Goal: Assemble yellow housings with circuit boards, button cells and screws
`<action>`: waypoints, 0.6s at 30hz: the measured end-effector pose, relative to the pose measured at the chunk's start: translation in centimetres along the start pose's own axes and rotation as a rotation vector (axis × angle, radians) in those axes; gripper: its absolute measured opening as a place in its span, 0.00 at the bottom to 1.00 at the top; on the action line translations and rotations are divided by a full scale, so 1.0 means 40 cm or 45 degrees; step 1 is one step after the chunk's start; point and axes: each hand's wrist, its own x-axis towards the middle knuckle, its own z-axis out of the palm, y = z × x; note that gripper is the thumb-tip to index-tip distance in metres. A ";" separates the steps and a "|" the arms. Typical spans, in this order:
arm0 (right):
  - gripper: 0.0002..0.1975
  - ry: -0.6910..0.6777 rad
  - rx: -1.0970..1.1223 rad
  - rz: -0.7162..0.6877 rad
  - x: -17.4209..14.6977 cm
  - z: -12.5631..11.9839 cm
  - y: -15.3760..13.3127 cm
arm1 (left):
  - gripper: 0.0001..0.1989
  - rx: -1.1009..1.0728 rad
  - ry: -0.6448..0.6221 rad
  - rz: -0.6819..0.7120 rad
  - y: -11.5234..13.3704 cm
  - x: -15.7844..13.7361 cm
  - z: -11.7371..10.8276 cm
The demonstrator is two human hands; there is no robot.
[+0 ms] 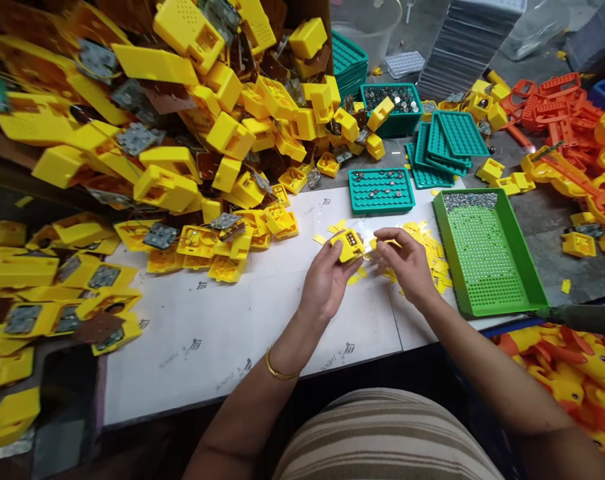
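Observation:
My left hand [325, 280] is closed around a small yellow plastic housing [347, 245], whose dark slotted recess faces up. Just to its right, my right hand [407, 263] has its thumb and fingers curled together; whatever they may pinch is too small and blurred to name. Beneath and beside both hands lie loose flat yellow plastic pieces [435, 257]. Beyond the hands sits a teal tray [382, 203] with several round metal button cells in its rows.
Yellow housings with wired circuit boards [222, 143] pile high at the left and back. On the right stands a green perforated basket [487, 257] with tiny metal parts, beside a screwdriver-like dark tool [582, 319]. Stacked teal trays [460, 133] and orange parts [547, 107] lie behind.

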 end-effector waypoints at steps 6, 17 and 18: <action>0.21 0.014 0.376 0.351 -0.024 0.066 0.015 | 0.12 -0.019 -0.077 0.088 -0.011 -0.006 0.009; 0.13 -0.035 0.821 0.509 -0.015 0.074 0.005 | 0.14 0.115 -0.115 0.259 -0.028 -0.024 0.013; 0.13 -0.033 0.794 0.496 -0.016 0.074 0.006 | 0.14 0.121 -0.112 0.259 -0.028 -0.024 0.013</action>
